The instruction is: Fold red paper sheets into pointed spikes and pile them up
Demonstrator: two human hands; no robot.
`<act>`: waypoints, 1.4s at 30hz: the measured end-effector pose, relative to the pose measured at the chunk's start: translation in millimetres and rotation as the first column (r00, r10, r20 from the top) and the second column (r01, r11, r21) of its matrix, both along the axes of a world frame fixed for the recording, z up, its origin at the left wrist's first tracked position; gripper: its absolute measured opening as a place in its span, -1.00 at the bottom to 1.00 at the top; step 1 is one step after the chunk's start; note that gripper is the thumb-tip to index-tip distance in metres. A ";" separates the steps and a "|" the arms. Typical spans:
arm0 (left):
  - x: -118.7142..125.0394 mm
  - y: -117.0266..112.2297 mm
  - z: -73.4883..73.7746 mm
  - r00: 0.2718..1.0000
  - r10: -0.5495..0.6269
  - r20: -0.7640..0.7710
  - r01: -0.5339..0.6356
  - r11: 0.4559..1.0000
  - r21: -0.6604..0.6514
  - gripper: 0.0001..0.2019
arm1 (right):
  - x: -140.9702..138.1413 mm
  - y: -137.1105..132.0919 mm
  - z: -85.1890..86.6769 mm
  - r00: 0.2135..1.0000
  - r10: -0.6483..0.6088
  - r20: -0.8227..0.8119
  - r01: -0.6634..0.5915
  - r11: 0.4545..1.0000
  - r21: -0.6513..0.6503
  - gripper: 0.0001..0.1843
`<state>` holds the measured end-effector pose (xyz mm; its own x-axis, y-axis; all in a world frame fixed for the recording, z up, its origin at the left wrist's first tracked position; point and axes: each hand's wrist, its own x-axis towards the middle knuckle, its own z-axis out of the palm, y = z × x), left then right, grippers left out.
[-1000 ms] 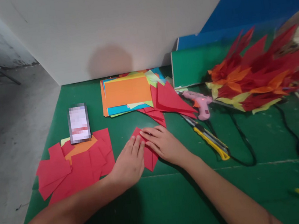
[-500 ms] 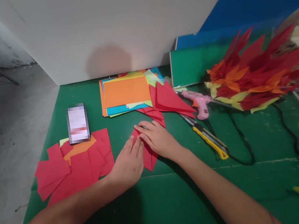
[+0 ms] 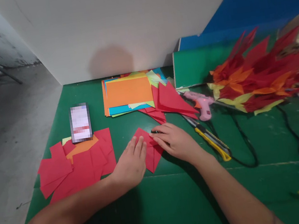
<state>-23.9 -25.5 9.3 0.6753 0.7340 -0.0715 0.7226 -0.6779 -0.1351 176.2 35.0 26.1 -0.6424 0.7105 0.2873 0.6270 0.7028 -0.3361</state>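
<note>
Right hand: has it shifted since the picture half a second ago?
Yes. The right hand has moved rightward, judged against the yellow utility knife: it is now closer to the knife and covers less of the folded red paper.

A green table [image 3: 180, 211] carries folded red paper [image 3: 151, 160]; red sheets [image 3: 82, 169] lie left; a glue gun [image 3: 203, 102] and cutter [image 3: 213, 143] lie right.

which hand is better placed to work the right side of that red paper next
Probably the right: the right hand has its fingertips at that side of the folded red paper, while the left hand lies over its left part.
</note>
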 end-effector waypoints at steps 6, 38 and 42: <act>-2.6 -1.3 -2.8 0.999 0.007 0.042 -0.008 0.999 0.034 -0.47 | 11.2 4.7 2.3 1.000 0.023 -0.014 -0.022 0.993 0.118 -0.63; -11.9 21.8 2.0 0.850 0.110 0.515 -0.136 0.991 0.013 -0.73 | 0.5 -0.3 -9.8 0.996 0.007 -0.094 -0.029 0.969 -0.243 -0.32; -12.6 20.4 -5.0 0.800 0.142 0.583 -0.168 0.986 -0.011 -0.79 | -8.0 -1.2 -14.9 0.992 -0.058 -0.116 0.032 0.977 -0.211 -0.42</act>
<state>-36.6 -5.0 4.4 0.4583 0.8262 0.3277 0.7693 -0.5534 0.3192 168.2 33.8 11.1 -0.5780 0.7902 0.2037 0.6019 0.5814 -0.5475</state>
